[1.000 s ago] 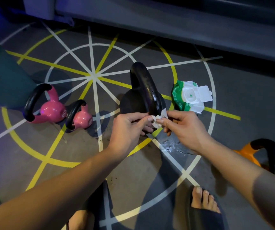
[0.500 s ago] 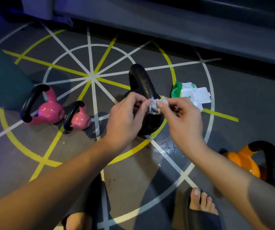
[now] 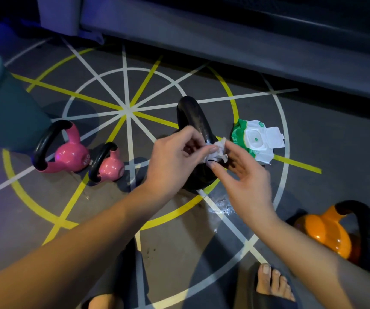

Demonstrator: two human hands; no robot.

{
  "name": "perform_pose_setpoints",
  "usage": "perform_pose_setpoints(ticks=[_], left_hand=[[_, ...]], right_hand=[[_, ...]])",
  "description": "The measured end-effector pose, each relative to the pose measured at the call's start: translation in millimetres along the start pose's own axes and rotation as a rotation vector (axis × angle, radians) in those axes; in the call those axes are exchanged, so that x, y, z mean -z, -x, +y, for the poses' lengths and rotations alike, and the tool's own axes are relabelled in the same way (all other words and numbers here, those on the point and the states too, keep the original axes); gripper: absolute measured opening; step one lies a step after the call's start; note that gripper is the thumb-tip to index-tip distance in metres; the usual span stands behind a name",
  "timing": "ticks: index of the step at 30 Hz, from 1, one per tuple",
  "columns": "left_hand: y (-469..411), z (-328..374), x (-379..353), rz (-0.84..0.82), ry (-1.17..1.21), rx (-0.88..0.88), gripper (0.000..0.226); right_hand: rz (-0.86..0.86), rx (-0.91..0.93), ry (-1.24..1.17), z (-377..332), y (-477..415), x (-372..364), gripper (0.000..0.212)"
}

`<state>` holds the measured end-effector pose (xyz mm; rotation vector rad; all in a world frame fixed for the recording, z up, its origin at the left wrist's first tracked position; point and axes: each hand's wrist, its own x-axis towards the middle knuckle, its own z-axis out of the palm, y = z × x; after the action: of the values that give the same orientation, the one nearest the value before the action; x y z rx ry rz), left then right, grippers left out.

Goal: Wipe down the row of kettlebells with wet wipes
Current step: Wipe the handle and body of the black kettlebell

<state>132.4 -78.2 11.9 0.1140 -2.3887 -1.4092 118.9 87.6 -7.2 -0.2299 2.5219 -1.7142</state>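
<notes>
A large black kettlebell (image 3: 193,117) stands on the floor at the centre, its handle pointing away from me. Just over its handle my left hand (image 3: 175,161) pinches a crumpled white wet wipe (image 3: 218,151) between thumb and forefinger. My right hand (image 3: 244,177) is beside it with fingers loosely spread, thumb and fingertips touching the wipe's right side. Two pink kettlebells, a larger one (image 3: 72,155) and a smaller one (image 3: 112,169), lie to the left. An orange kettlebell (image 3: 326,233) with a black handle sits at the right.
A green and white wipe pack (image 3: 255,139) lies lid-open right of the black kettlebell. A teal object (image 3: 5,121) stands at far left, a grey equipment base (image 3: 224,41) runs along the back. My foot in a slipper (image 3: 273,284) is bottom right. A wet patch (image 3: 219,206) marks the floor.
Both hands rose from below the black kettlebell's handle to over it with the wipe. My right hand's fingers have loosened from a pinch and spread; the left still pinches the wipe.
</notes>
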Motion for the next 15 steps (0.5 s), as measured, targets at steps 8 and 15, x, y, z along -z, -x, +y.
perform_pose_setpoints(ticks=[8,15], left_hand=[[-20,-12,29,-0.036,0.064,-0.003,0.018],[-51,-30,29,-0.059,-0.096,-0.002,0.034]], right_hand=[[0.205,0.216,0.178,-10,-5,-34,0.03],[0.172,0.047,0.264,-40,-35,-36,0.029]])
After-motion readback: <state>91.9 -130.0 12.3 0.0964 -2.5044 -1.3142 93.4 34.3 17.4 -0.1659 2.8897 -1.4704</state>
